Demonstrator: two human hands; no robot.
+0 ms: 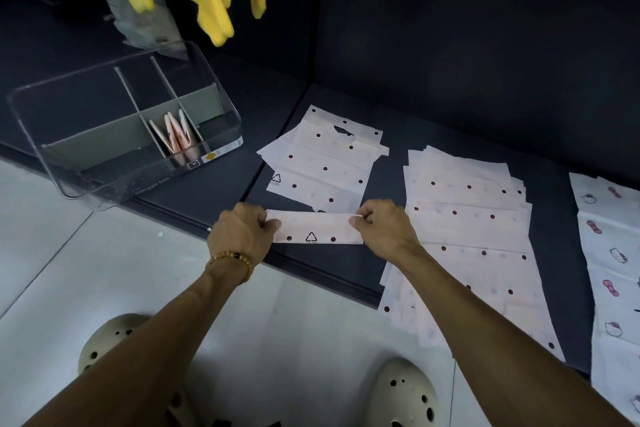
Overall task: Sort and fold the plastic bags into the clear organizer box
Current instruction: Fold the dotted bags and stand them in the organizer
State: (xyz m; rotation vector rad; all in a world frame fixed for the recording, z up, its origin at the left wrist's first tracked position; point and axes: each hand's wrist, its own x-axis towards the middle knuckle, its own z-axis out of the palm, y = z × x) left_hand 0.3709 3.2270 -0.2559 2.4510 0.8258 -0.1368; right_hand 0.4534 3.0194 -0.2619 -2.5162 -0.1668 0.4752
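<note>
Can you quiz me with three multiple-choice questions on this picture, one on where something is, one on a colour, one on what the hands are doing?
1. Where are the folded bags in the clear box?
A. middle front compartment
B. left back compartment
C. outside the box

2. What colour are the dots on the flat bags?
A. green
B. dark red
C. blue

3. What are the hands doing?
A. resting idle
B. lifting the box
C. pinching a bag strip

Answers: 1 A, they stand between the two front dividers. 2 B, the dots are dark red. 3 C, the left hand and right hand each pinch one end.
</note>
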